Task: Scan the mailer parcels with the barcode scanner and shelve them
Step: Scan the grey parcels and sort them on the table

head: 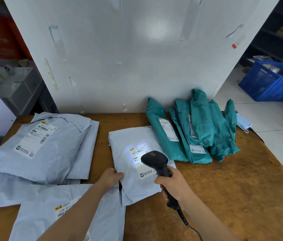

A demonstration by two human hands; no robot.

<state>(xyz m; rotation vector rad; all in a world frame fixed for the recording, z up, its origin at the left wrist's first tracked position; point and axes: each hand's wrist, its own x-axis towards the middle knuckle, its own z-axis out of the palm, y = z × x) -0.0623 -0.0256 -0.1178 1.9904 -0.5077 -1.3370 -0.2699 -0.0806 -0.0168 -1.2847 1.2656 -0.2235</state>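
A grey mailer parcel [130,141] lies flat in the middle of the wooden table [241,188]. My left hand [110,178] pinches its near left edge. My right hand [175,186] grips the handle of a black barcode scanner [154,160], whose head hovers over the parcel's lower right. The scanner's white light falls on the parcel's shipping label [138,151]. A stack of larger grey mailers [47,146] lies to the left, and another grey mailer [53,202] lies under my left forearm. Several teal mailers [199,129] lean against the white wall at the back right.
A white wall panel [128,58] rises right behind the table. A blue face mask [244,123] lies at the table's right edge. On the floor to the right stands a blue crate [272,84] beside dark shelving [279,37]. Clear bins [12,80] stand at the left.
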